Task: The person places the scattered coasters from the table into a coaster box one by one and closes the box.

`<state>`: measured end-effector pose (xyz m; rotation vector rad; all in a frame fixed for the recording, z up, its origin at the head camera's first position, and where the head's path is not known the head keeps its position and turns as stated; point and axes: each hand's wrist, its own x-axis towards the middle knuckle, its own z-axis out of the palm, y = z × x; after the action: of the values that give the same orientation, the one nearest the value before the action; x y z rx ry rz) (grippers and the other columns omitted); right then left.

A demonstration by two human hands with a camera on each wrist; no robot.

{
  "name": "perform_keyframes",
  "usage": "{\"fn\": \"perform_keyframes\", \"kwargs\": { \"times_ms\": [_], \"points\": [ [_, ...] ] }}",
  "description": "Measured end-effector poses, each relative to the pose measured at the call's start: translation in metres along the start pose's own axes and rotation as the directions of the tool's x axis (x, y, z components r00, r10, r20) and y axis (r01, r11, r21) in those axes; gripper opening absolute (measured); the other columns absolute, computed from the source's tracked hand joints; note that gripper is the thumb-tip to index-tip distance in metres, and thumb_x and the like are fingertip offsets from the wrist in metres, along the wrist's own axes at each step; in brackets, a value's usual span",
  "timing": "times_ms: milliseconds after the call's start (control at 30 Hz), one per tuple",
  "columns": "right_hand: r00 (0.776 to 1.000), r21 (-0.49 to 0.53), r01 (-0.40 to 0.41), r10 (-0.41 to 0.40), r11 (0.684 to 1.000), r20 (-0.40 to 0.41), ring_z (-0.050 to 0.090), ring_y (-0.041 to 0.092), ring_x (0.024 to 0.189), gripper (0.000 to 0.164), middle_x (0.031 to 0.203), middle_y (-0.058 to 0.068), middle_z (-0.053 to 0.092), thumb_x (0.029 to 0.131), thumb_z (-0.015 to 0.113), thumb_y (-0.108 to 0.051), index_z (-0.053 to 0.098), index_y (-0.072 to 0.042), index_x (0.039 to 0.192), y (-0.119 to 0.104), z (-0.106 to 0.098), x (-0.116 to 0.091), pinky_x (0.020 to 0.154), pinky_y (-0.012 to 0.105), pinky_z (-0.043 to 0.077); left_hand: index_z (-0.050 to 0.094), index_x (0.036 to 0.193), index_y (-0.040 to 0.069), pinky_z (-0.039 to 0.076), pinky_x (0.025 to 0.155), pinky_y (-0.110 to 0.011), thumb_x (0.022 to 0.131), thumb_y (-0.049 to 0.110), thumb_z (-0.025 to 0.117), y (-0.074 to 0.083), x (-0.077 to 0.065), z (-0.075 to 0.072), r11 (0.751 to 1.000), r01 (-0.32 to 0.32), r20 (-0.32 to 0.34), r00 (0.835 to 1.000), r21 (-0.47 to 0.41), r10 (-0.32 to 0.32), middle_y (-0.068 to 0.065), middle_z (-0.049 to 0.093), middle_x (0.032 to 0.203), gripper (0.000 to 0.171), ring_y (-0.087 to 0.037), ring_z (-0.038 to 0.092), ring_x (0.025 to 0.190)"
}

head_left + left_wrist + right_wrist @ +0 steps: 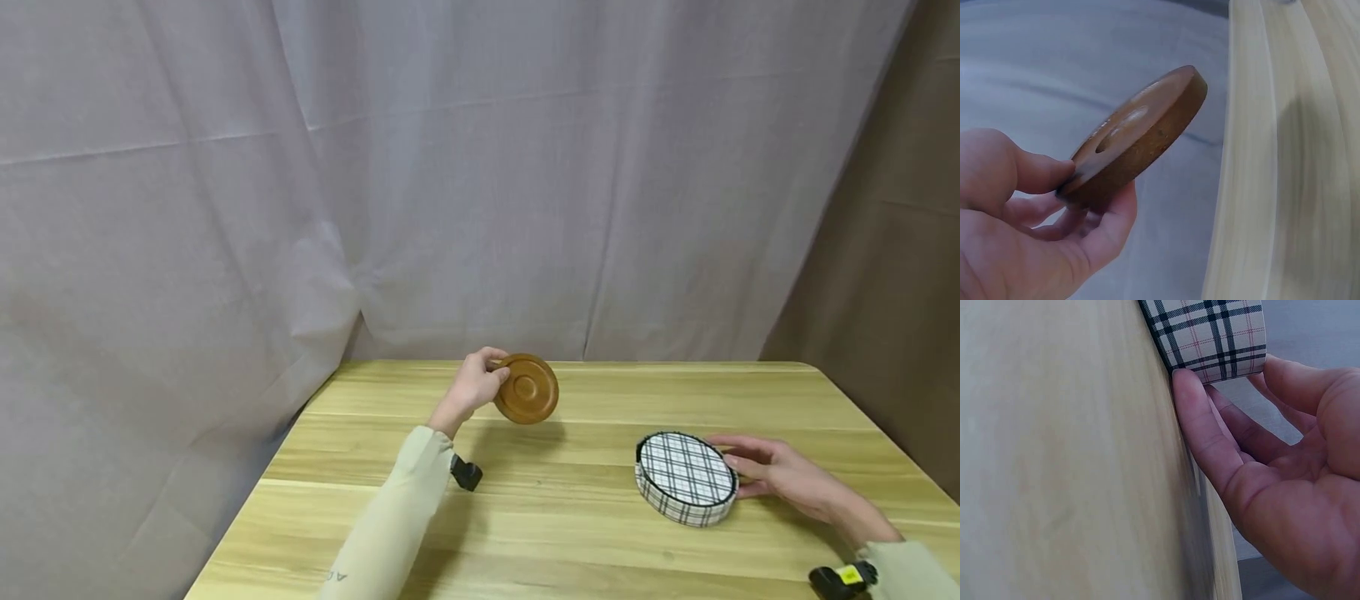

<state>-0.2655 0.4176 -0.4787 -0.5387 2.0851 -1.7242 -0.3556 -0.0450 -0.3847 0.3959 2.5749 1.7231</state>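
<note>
Between thumb and fingers, my left hand [480, 382] pinches a round brown wooden coaster [527, 389] by its edge, lifted above the far part of the table. The coaster is tilted, and its face with a ringed hollow in the middle shows in the head view. From the left wrist, the coaster [1141, 134] appears nearly edge-on, thick and glossy. My right hand [780, 475] holds the right side of a low round plaid box [688, 479], white with black lines and a dark rim. In the right wrist view, thumb and fingertips lie against the plaid side wall [1216, 337].
A light wooden table [585, 533] lies beneath both hands. Grey cloth [480, 183] hangs behind it and along its left side, with a darker brown cloth [885, 275] on the right. Black wrist cameras sit by both sleeves.
</note>
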Motion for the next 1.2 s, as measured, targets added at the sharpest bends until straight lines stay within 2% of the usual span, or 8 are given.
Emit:
{"fn": "perform_keyframes", "kwargs": {
  "times_ms": [67,333,600,667,967,1200],
  "points": [
    [1.0,-0.006,0.002,-0.002,1.0,-0.003,0.065,0.011,0.109,0.045,0.126,-0.02,0.061,0.104,0.044,-0.011,0.036,0.001,0.147,0.0,0.0,0.0,0.088,0.041,0.057,0.059,0.127,0.003,0.058,0.065,-0.029,0.099,0.007,0.055,0.004,0.001,0.008,1.0,-0.011,0.022,1.0,-0.023,0.012,-0.02,0.065,0.11,0.029,-0.023,0.067,0.086],
    [1.0,-0.001,-0.021,0.021,1.0,-0.014,0.065,0.011,0.109,0.044,0.124,-0.02,0.061,0.104,0.045,-0.011,0.039,-0.002,0.147,-0.002,-0.002,-0.001,0.088,0.041,0.057,0.06,0.128,0.003,0.058,0.06,-0.027,0.1,0.007,0.052,0.018,0.002,0.046,0.993,0.01,0.089,0.996,-0.114,0.0,-0.016,0.066,0.107,0.029,-0.017,0.067,0.078],
    [1.0,0.005,0.008,-0.008,1.0,0.006,0.065,0.011,0.108,0.044,0.125,-0.019,0.061,0.105,0.043,-0.01,0.039,-0.002,0.147,-0.003,-0.003,-0.002,0.087,0.041,0.057,0.06,0.128,0.001,0.06,0.061,-0.031,0.1,0.004,0.05,0.039,-0.003,0.089,0.98,0.024,0.114,0.994,-0.2,-0.001,-0.014,0.066,0.101,0.03,-0.018,0.066,0.075],
    [1.0,0.004,-0.007,0.007,1.0,-0.003,0.065,0.011,0.108,0.044,0.124,-0.02,0.061,0.104,0.044,-0.011,0.039,-0.002,0.147,-0.003,-0.003,-0.002,0.087,0.041,0.057,0.061,0.127,0.002,0.06,0.061,-0.032,0.1,0.004,0.05,0.041,-0.005,0.099,0.974,0.037,0.117,0.993,-0.224,-0.011,-0.012,0.065,0.098,0.03,-0.018,0.066,0.074],
    [1.0,-0.013,-0.02,0.02,1.0,-0.006,0.064,0.009,0.108,0.045,0.124,-0.02,0.061,0.105,0.044,-0.013,0.038,0.001,0.147,-0.004,-0.004,-0.002,0.087,0.042,0.057,0.065,0.119,0.003,0.06,0.062,-0.037,0.098,0.002,0.052,0.046,-0.011,0.135,0.951,0.083,0.109,0.993,-0.297,-0.053,-0.007,0.063,0.088,0.025,-0.019,0.065,0.071],
    [1.0,-0.023,-0.025,0.024,0.999,-0.004,0.064,0.008,0.108,0.045,0.124,-0.02,0.06,0.105,0.044,-0.013,0.037,0.001,0.147,-0.003,-0.005,-0.002,0.087,0.042,0.057,0.067,0.115,0.003,0.06,0.067,-0.044,0.097,0.0,0.054,0.039,-0.012,0.156,0.922,0.137,0.119,0.988,-0.361,-0.101,-0.007,0.061,0.086,0.023,-0.02,0.063,0.072]
  ]
}}
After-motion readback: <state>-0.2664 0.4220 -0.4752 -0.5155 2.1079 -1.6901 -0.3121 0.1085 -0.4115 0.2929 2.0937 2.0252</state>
